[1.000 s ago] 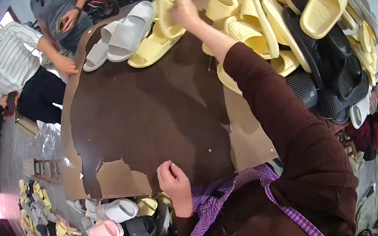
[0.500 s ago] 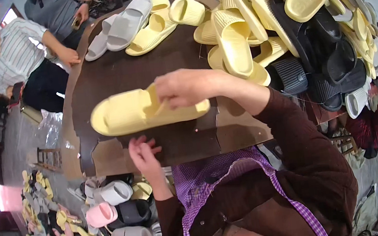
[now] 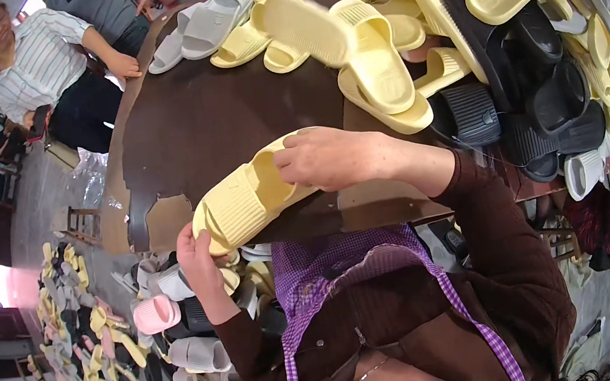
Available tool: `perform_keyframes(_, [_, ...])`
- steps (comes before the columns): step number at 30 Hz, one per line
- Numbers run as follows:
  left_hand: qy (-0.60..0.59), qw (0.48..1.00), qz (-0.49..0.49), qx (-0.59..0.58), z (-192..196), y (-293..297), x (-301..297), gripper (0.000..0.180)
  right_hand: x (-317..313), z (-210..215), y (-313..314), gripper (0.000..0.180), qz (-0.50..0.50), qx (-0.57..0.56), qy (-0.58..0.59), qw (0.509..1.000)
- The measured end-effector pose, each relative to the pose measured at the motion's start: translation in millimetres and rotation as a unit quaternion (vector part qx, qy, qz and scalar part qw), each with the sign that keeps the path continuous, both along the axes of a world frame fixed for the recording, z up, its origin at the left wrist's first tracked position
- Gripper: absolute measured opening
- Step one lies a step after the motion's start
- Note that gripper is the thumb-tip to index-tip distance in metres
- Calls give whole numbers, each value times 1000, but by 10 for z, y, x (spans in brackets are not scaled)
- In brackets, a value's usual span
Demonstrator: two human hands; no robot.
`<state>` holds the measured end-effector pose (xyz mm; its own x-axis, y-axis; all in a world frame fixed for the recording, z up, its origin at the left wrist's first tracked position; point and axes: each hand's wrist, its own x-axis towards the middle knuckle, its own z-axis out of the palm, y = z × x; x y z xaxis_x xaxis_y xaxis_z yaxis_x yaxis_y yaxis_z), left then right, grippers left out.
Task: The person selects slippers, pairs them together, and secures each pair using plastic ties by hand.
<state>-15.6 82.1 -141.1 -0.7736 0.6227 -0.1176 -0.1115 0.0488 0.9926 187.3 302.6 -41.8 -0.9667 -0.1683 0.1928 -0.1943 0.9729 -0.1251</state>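
A yellow ribbed slide slipper is held between my two hands over the near edge of the table, toe to the lower left and heel to the upper right. The fingers of my left hand close around its toe end. My right hand grips the side near the heel, its fingertips partly hidden behind the foot bed. At the back of the table, another yellow slipper shows its sole, blurred, above more yellow slippers.
Yellow and black slippers pile up on the right side of the brown table. Grey slippers lie at the back left. Below left, a pink slipper and many others cover the floor. A person in a striped shirt sits beyond the table.
The held slipper has come nearer and turned, its toe now pointing down left. My left hand, free before, has taken its toe. A blurred yellow slipper now shows at the back.
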Motion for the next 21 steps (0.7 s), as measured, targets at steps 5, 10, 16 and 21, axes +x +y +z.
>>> perform_keyframes(5, [0, 997, 56, 58, -45, 44, -85, 24, 2, -40, -131, 7, 7, 53, 31, 998])
perform_keyframes(10, [113, 985, 120, 45, -137, -13, -326, 27, 9, -8, -206, 11, 10, 81, 12, 997])
perform_keyframes(16, [44, 960, 276, 35, 24, -266, -558, 32, 199, 31, 38, 16, -65, 7, -46, 997])
perform_keyframes(21, [-31, 960, 221, 167, -130, -140, -341, 38, 84, 187, -1, 22, -127, -95, -117, 980])
